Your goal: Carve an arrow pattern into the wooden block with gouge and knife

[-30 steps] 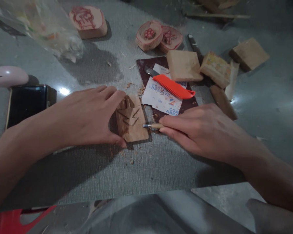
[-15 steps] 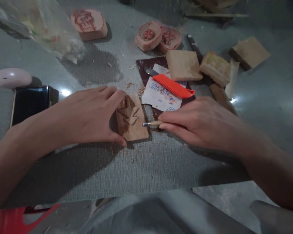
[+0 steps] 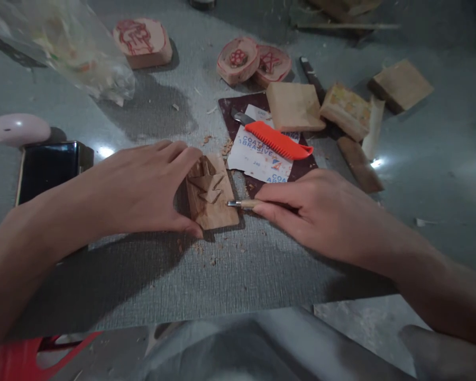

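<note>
A small wooden block (image 3: 218,214) lies flat on the table, with a star-like shape carved in relief on its face. My left hand (image 3: 154,185) grips it from the left, the thumb at the near corner and the fingers at the far edge. In my right hand (image 3: 301,211) is a carving gouge (image 3: 244,203), its wooden handle pinched between thumb and fingers. The gouge's metal tip is over the block's right part, near the carved shape; whether it touches the wood I cannot tell. Wood chips are scattered around the block.
Beyond my right hand, an orange-handled knife (image 3: 275,140) lies on sandpaper (image 3: 254,153). Wooden blocks (image 3: 295,106) stand around it. Farther back are round carved pieces (image 3: 238,59) and a red-marked block (image 3: 143,42). At left are a plastic bag (image 3: 87,63), a pink case (image 3: 19,129) and a phone (image 3: 49,169).
My right hand has moved the gouge slightly left, so its tip reaches farther over the block. The left hand keeps its hold. The whole view has shifted a little.
</note>
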Action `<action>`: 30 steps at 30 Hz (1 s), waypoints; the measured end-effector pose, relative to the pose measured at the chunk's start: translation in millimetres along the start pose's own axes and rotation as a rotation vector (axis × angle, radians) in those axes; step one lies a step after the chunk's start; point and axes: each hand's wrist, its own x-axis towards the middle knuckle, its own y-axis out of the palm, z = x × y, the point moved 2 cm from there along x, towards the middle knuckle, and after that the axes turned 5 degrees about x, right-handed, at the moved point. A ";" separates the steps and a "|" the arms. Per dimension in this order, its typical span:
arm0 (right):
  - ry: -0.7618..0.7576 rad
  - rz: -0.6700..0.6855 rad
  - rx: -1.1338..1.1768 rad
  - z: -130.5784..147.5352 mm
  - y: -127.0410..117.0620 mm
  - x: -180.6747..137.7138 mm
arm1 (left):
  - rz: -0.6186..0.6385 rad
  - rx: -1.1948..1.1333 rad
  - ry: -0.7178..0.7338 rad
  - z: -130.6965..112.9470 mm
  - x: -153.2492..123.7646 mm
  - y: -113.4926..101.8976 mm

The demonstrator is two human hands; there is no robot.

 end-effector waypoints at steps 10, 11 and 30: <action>-0.113 0.024 -0.038 -6.6 -10.8 -0.5 | -0.021 0.062 0.076 -2.3 -3.2 2.4; -0.117 0.022 -0.044 -6.7 -11.1 -0.6 | -0.009 0.034 0.067 -1.9 -2.5 3.4; -0.080 -0.082 -0.137 -11.7 -23.4 -8.9 | -0.047 -0.058 0.026 -5.0 -4.3 5.0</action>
